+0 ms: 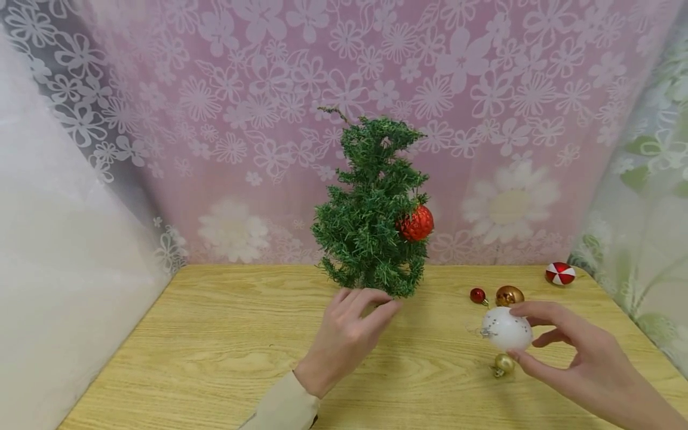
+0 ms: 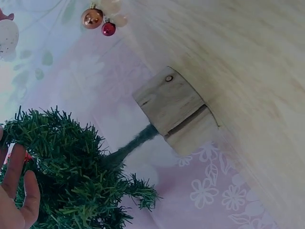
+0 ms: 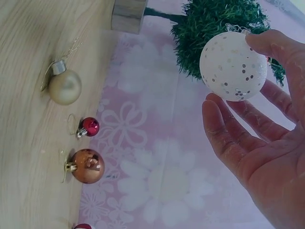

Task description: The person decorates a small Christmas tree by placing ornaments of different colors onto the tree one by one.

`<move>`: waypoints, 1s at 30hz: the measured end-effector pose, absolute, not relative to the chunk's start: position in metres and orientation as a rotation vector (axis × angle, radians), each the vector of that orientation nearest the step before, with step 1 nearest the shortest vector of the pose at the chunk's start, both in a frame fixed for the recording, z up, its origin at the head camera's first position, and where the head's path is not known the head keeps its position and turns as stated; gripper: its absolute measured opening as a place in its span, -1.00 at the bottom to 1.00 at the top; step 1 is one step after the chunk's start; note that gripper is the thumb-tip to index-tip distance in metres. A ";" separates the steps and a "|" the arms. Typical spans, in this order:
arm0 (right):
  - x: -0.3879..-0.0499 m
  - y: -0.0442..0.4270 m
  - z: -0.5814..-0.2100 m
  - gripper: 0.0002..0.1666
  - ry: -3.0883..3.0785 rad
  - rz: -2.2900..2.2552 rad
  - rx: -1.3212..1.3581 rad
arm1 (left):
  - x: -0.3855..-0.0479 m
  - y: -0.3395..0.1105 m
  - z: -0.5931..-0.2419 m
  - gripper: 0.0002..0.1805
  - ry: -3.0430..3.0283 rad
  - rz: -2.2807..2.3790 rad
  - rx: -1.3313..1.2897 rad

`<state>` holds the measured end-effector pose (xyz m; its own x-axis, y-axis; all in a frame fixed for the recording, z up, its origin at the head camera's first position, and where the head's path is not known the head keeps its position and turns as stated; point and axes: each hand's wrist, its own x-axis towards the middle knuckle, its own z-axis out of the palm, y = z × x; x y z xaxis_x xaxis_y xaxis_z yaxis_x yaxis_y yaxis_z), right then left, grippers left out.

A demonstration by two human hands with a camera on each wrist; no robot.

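**Right hand pinches a white ball while the left hand is at the tree**

At the lower right of the head view, the right hand grasps the white ball between thumb and fingertips, holding it up off the table. The ball is dotted with silver specks, and its cap and clear loop point toward the left of the frame. In the right wrist view it is at the upper right, in front of the green branches.

The left hand, at lower centre of the head view, is released: its fingers are loosely bent and apart, close to the lowest branches. Whether they touch them, I cannot tell. A pale sleeve covers that wrist.

The tree is upright at the centre of the head view; the left wrist view shows its wooden block base. A red ball hangs on its right side.

On the right part of the table, a gold ball lies just below the white one in the frame. Above are a small red ball and a copper ball near each other, with a red-and-white ball farther right. A pink flowered curtain fills the upper frame.
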<state>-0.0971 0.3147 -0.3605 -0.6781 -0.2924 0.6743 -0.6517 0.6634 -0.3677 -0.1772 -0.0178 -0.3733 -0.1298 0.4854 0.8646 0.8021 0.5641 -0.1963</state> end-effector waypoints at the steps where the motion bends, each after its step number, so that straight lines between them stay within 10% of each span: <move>1: -0.097 0.314 -0.360 0.02 -2.292 0.823 0.736 | -0.178 -0.016 -0.373 -0.80 -1.783 -0.387 -1.062; 22: -0.088 0.285 -0.347 -0.04 -2.284 0.851 0.824 | -0.156 -0.016 -0.364 -0.85 -1.725 -0.612 -1.068; 30: -0.091 0.273 -0.350 -0.34 -2.178 0.923 0.898 | -0.146 -0.017 -0.365 -0.85 -1.734 -0.778 -1.089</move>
